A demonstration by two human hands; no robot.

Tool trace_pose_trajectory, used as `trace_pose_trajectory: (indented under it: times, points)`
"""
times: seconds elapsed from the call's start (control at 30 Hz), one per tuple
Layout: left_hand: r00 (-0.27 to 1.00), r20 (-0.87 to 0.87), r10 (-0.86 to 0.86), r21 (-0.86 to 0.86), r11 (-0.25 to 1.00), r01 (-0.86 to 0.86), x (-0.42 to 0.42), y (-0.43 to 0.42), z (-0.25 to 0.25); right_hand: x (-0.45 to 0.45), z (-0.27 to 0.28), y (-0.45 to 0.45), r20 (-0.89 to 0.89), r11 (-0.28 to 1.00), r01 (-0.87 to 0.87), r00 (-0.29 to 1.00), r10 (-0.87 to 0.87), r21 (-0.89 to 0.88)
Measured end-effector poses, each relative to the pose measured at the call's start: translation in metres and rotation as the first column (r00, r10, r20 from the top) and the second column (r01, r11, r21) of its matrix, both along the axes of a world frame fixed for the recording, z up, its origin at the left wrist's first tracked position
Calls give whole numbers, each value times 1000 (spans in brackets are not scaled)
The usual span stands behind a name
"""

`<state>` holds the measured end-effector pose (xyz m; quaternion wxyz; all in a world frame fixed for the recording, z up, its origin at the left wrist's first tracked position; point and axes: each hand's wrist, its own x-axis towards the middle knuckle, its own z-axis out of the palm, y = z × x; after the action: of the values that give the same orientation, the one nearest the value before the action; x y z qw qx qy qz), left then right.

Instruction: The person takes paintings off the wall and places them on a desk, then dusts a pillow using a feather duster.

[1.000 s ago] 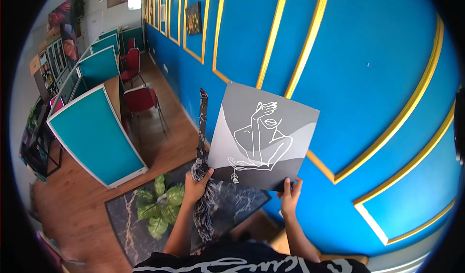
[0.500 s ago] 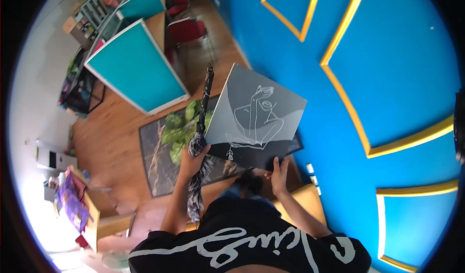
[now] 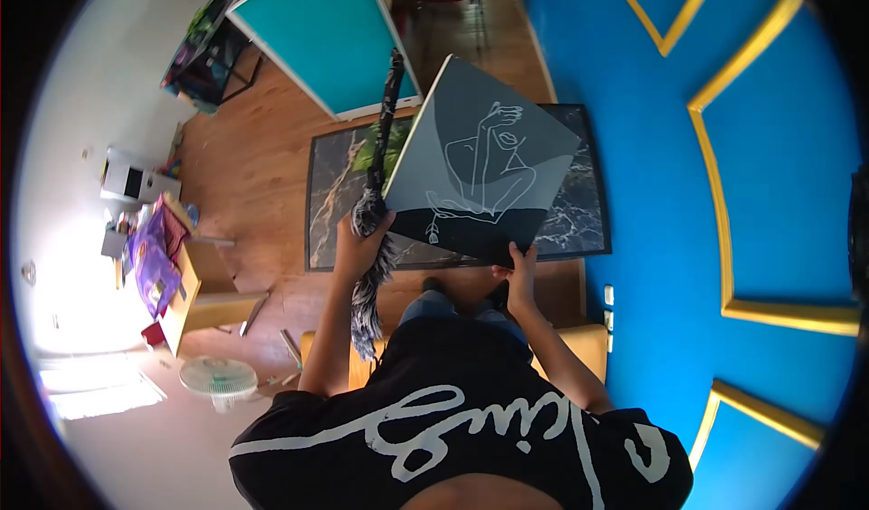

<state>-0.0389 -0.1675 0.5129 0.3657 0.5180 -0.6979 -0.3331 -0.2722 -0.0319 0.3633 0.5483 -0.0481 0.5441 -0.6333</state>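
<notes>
Blue wall [image 3: 652, 202], canvas [image 3: 489, 166] pinched low by right fingers [image 3: 520, 255], left fingers [image 3: 386, 223] clasping duster [image 3: 373, 209] alongside

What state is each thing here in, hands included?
art panel: held, tilted
duster: gripped, handle up, strands hanging
left hand: closed around the duster
right hand: gripping art panel's lower edge
plant: partly hidden
partition: upright
fan: running or not, unclear

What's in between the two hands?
The bottom black part of the picture is between the left hand and the right hand. The head view shows it. The left one holds a fluffy duster too.
</notes>
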Motion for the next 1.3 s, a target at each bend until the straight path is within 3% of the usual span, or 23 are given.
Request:
trace_pose_trajectory:
  times: [0.1, 0.2, 0.27, 0.33, 0.4, 0.5, 0.53, 0.63, 0.7, 0.9, 1.0, 1.17, 1.2, 1.3]
  points:
    - [996, 5, 86, 64, 994, -86, 21, 8, 1, 16, 0, -12, -148, 992, -107, 982, 116, 68]
    - [989, 30, 144, 66, 987, -146, 35, 5, 1, 16, -4, -36, -31, 994, -113, 993, 113, 14]
    - [972, 70, 225, 43, 973, -229, 46, 7, -6, 18, -16, -56, -80, 978, -206, 975, 207, 18]
    - [970, -76, 231, -14, 972, -233, 67, 6, -12, 32, -25, -82, -127, 956, -294, 947, 294, 24]
    - [942, -109, 316, -1, 948, -318, 101, 9, -27, 58, -38, -108, -190, 961, -275, 942, 276, 28]
    - [907, -133, 399, 28, 916, -400, 158, 25, -35, 109, -33, -143, -107, 877, -476, 877, 468, -60]
    - [886, -139, 442, 22, 896, -443, 167, 29, -42, 125, -41, -154, -206, 883, -470, 864, 459, -5]
    - [823, -200, 532, -9, 839, -544, 216, 48, -56, 188, -51, -174, -280, 833, -554, 801, 529, -13]
    - [725, -278, 630, -93, 734, -673, 288, 73, -48, 268, -29, -175, -271, 780, -625, 756, 596, -28]
    - [509, -217, 833, -30, 515, -857, 396, 157, -62, 414, -14, -172, -322, 492, -870, 474, 820, -29]
    - [304, -228, 925, 26, 318, -948, 411, 194, -92, 460, -16, -165, -329, 383, -922, 380, 865, -58]
    - [149, -246, 958, -45, 143, -989, 460, 230, -96, 544, -22, -161, -423, 126, -991, 92, 901, 53]
    - [133, -258, 957, -31, 130, -991, 457, 233, -117, 547, -35, -164, -374, 83, -996, 62, 925, 40]
    - [92, -255, 963, -65, 78, -995, 478, 226, -106, 587, -39, -173, -333, 48, -999, 43, 942, 6]
